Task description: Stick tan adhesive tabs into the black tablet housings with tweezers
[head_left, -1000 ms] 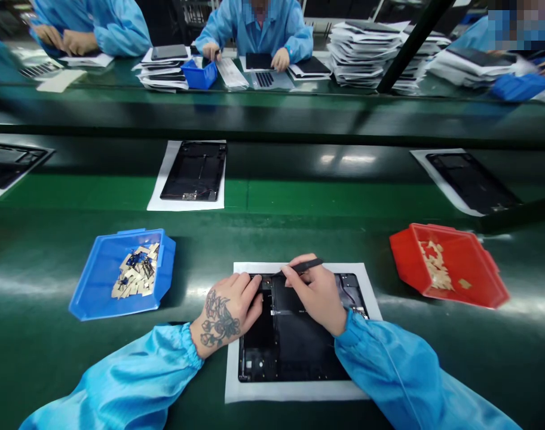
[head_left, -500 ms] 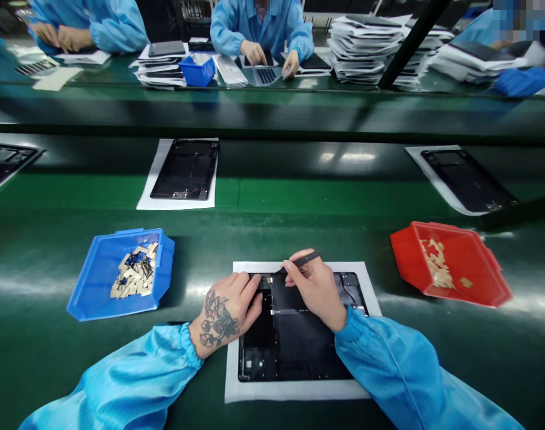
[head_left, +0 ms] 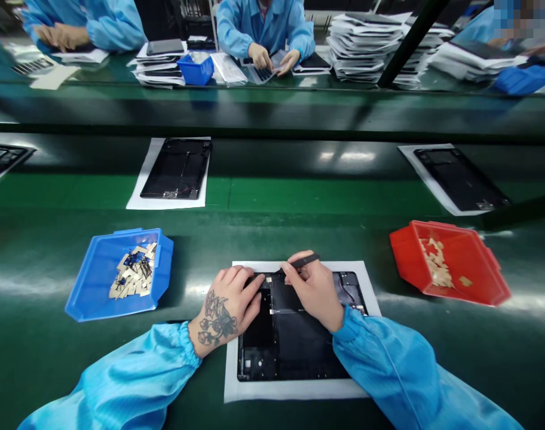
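Observation:
A black tablet housing (head_left: pixel 311 352) with its inside facing up lies on a sheet of white paper (head_left: pixel 299 391) in front of me. My right hand (head_left: pixel 315 289) grips black tweezers (head_left: pixel 305 260) like a pen, their tip down near the housing's top edge, left of its middle. Close by, my left hand (head_left: pixel 230 304) rests on the housing's top left part. Its fingers are stretched out, the index fingertip pressing near the tweezers' tip. Whatever small part lies under the tip is too small to make out.
A blue bin (head_left: pixel 120 275) of small pale and dark pieces stands left, a red bin (head_left: pixel 452 263) of pale pieces right. Beyond, a green belt (head_left: pixel 272 194) carries tablet housings (head_left: pixel 178 167) on paper. Across it, people in blue sleeves (head_left: pixel 234 36) work beside stacks (head_left: pixel 366 48).
The housings on the belt have slid a little to the left. My hands and the tweezers stay almost in place. Across the belt, a co-worker's hands have come closer together.

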Available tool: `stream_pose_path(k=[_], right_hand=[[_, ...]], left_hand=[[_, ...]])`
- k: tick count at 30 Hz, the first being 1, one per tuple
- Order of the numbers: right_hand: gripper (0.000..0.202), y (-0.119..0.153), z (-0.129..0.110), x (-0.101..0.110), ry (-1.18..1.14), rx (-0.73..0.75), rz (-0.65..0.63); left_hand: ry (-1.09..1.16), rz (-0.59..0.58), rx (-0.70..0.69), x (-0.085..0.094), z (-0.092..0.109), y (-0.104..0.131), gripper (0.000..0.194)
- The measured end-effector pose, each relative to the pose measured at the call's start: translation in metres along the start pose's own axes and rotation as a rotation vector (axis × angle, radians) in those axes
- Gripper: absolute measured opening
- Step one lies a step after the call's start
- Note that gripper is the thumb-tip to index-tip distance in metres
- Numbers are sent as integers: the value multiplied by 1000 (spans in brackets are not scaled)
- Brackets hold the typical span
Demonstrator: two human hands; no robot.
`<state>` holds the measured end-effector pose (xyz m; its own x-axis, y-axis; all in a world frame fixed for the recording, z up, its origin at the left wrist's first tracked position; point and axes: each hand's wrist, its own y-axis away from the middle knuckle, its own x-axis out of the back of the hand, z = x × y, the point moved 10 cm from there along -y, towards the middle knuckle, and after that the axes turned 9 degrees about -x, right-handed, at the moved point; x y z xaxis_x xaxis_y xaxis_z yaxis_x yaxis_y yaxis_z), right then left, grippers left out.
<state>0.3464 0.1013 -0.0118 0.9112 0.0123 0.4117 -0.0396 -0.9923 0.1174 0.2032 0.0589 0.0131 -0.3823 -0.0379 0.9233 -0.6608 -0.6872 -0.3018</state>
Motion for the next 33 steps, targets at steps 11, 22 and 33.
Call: stream_pose_path(k=[11, 22, 33], right_hand=[[17, 2, -11, 16, -8, 104, 104], [20, -1, -1, 11, -86, 34, 63], [8, 6, -20, -18, -113, 169, -203]], left_hand=[[49, -167, 64, -15, 1, -4, 54], [220, -65, 95, -10, -7, 0, 46], [357, 23, 127, -3, -11, 4, 38]])
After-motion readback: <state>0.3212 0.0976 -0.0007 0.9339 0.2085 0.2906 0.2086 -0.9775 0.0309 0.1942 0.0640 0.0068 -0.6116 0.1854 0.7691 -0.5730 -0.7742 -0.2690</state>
